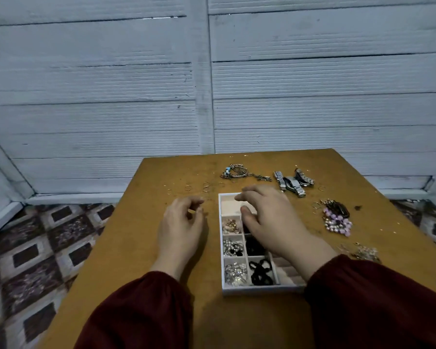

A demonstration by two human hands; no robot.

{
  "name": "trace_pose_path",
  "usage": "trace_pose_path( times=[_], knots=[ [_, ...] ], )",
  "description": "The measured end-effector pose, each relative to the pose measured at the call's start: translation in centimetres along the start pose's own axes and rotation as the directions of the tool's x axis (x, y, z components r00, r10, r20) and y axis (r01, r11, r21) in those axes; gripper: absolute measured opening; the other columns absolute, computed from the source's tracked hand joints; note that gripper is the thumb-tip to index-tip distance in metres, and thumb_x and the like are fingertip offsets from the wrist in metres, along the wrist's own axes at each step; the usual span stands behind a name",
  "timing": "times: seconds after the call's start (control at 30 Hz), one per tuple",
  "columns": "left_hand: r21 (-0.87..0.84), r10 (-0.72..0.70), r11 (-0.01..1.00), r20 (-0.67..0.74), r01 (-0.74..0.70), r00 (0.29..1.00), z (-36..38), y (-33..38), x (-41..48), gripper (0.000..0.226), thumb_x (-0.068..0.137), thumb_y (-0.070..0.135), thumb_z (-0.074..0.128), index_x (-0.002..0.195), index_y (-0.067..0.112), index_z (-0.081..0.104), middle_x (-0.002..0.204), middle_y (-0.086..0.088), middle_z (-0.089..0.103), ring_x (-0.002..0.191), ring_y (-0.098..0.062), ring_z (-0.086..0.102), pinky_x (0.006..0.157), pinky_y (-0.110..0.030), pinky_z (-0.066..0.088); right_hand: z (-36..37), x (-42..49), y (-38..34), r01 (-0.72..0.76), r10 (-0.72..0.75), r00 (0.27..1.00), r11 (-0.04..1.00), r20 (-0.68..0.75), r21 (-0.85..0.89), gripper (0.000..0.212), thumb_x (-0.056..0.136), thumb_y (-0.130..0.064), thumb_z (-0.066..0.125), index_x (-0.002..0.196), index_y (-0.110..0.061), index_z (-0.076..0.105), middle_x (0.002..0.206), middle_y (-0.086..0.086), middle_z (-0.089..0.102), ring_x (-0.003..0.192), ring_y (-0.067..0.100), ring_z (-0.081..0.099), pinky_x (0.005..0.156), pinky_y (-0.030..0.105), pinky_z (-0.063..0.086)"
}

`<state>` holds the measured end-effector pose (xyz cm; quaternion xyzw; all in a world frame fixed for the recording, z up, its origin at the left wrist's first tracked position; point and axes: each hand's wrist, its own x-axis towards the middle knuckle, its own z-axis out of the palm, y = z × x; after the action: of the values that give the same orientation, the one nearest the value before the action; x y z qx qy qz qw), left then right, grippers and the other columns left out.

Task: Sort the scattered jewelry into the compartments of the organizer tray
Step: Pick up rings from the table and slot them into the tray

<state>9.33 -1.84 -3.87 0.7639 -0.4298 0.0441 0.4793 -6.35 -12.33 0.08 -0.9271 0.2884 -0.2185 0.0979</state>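
Note:
A white organizer tray (pixel 223 270) lies mid-table. Its left cells hold gold and pearl earrings (pixel 230 226) and silver pieces (pixel 234 273); its middle cells hold black hair ties (pixel 261 273). Beige ring rolls (pixel 286 273) fill the near right cell, and the far pink cell (pixel 228 204) looks bare. My right hand (pixel 269 217) hovers over the tray's far half, fingers loosely spread, holding nothing. My left hand (pixel 181 222) is left of the tray, fingers curled, pinching a thin gold ring (pixel 198 210) at its fingertips.
Several thin gold rings (pixel 205 187) lie beyond my left hand. Silver chain bracelets (pixel 237 172) and watches (pixel 292 183) sit at the table's far side. Purple bead jewelry (pixel 337 222) and a pale gold pile (pixel 363 253) lie right of the tray. The wooden table (pixel 141 248) stands against a white wall.

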Motion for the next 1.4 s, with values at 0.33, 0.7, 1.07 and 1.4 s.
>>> trace_pose_path(
  times=[0.33,0.7,1.07,1.4],
  knots=[
    [0.04,-0.127,0.991,-0.072,0.13,0.989,0.1,-3.9,3.5,0.016,0.089,0.016,0.058,0.101,0.021,0.066,0.093,0.012,0.054,0.095,-0.016,0.055,0.084,-0.037,0.05,4.5,6.9,-2.6,0.04,-0.034,0.997,0.994,0.063,-0.104,0.031,0.093,-0.035,0.045,0.121,-0.031,0.058,0.124,-0.008,0.057,0.123,0.018,0.042,0.101,0.034,0.025],
    [0.218,-0.285,0.93,-0.086,0.297,0.955,0.0,-8.5,8.4,0.022,0.088,0.023,0.058,0.107,0.018,0.067,0.104,-0.005,0.061,0.103,-0.025,0.054,0.091,-0.04,0.045,8.8,13.8,-3.9,0.101,-0.063,0.981,0.973,0.181,-0.208,0.033,0.096,-0.037,0.043,0.126,-0.03,0.053,0.127,-0.001,0.058,0.121,0.026,0.044,0.1,0.037,0.028],
    [0.298,-0.373,0.882,-0.026,0.364,0.927,-0.4,-10.0,9.8,0.031,0.085,0.041,0.063,0.111,0.024,0.068,0.118,-0.012,0.051,0.117,-0.03,0.044,0.104,-0.041,0.036,11.6,16.7,-4.6,0.091,-0.017,0.969,0.952,0.245,-0.292,0.032,0.094,-0.041,0.046,0.115,-0.024,0.063,0.121,0.005,0.061,0.117,0.03,0.045,0.098,0.038,0.031],
    [0.348,-0.368,0.87,-0.015,0.35,0.93,-0.4,-9.7,9.8,0.022,0.086,0.04,0.062,0.103,0.027,0.067,0.108,-0.004,0.049,0.111,-0.027,0.045,0.097,-0.039,0.039,12.0,17.1,-4.8,-0.025,0.076,0.97,0.976,0.233,-0.217,0.025,0.092,-0.038,0.053,0.111,-0.027,0.064,0.125,0.004,0.059,0.122,0.03,0.041,0.099,0.04,0.03]
  ],
)
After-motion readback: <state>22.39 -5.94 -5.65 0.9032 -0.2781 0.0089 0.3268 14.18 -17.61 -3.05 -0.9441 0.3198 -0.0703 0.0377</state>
